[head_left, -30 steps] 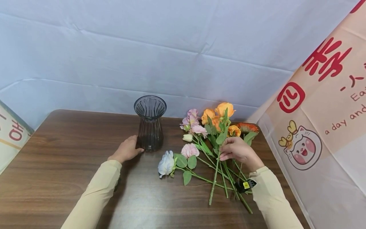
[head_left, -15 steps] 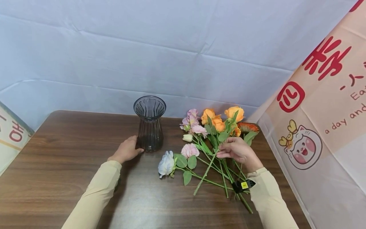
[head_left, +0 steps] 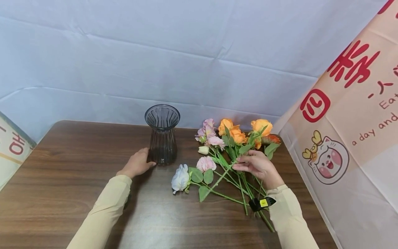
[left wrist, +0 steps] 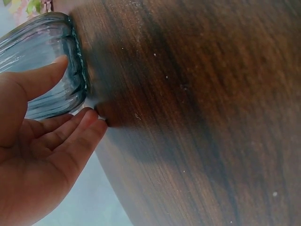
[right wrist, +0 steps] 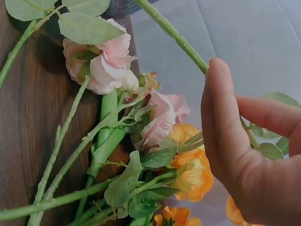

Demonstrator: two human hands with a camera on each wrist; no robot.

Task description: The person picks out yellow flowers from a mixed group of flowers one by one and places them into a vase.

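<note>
A grey ribbed glass vase point(head_left: 163, 141) stands upright on the table, and my left hand point(head_left: 136, 163) holds it low on its left side. In the left wrist view the thumb point(left wrist: 44, 77) lies along the glass and the fingers are on the other side. My right hand point(head_left: 258, 166) pinches the green stem point(head_left: 219, 180) of an orange rose point(head_left: 262, 126) between thumb and fingers, above the other flowers. The stem slants down to the left, its lower end by the leaves of a pale blue rose point(head_left: 181, 179). In the right wrist view the stem point(right wrist: 175, 36) rises past the fingertips.
Below the right hand lie more orange flowers point(head_left: 238, 136), pink flowers point(head_left: 206, 163), a mauve flower point(head_left: 207, 129) and a white bud point(head_left: 203, 150), stems crossing. A white cloth wall point(head_left: 124, 69) backs the table point(head_left: 77, 173). A printed cloth point(head_left: 329, 162) hangs at right.
The orange rose's head has swung right and down, while its stem's lower end has swung left and up. My right hand has shifted slightly left. The left hand and vase look unmoved.
</note>
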